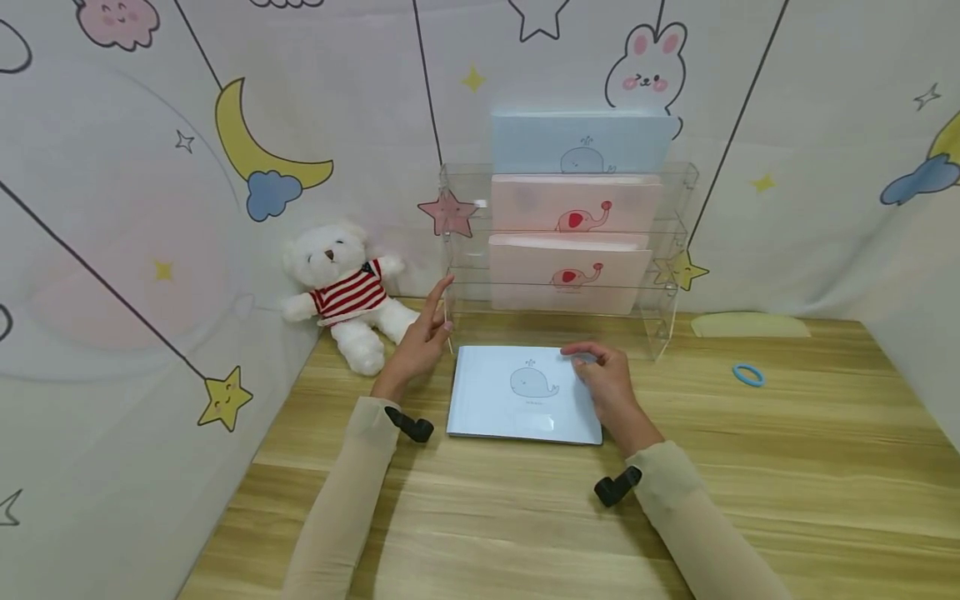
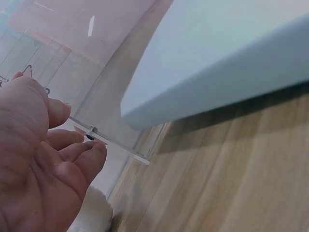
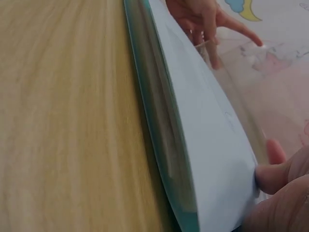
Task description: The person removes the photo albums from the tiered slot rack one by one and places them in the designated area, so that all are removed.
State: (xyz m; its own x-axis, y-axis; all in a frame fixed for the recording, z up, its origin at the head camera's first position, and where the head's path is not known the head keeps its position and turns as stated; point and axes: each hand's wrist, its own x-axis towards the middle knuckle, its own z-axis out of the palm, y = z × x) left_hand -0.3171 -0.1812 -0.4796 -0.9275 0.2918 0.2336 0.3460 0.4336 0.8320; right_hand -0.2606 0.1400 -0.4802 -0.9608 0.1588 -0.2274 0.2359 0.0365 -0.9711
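A light blue book (image 1: 487,392) with a whale drawing on its cover lies in front of the clear display rack (image 1: 558,325). My right hand (image 1: 611,392) grips the book by its far right corner; in the right wrist view the thumb (image 3: 273,179) presses on the cover. Pages show between the covers along the side edge. At the rack's left side, my left hand (image 1: 420,346) holds the front edge of the side panel, its index finger stretched up along the panel. The left wrist view has the fingers (image 2: 91,159) right at that panel edge.
Behind stand two pink elephant books, one at the front (image 1: 517,271) and one in the middle (image 1: 525,200), and a blue whale book (image 1: 525,142) on top. A white teddy bear (image 1: 348,292) sits left. A blue ring (image 1: 748,375) and pale yellow flat piece (image 1: 750,325) lie right.
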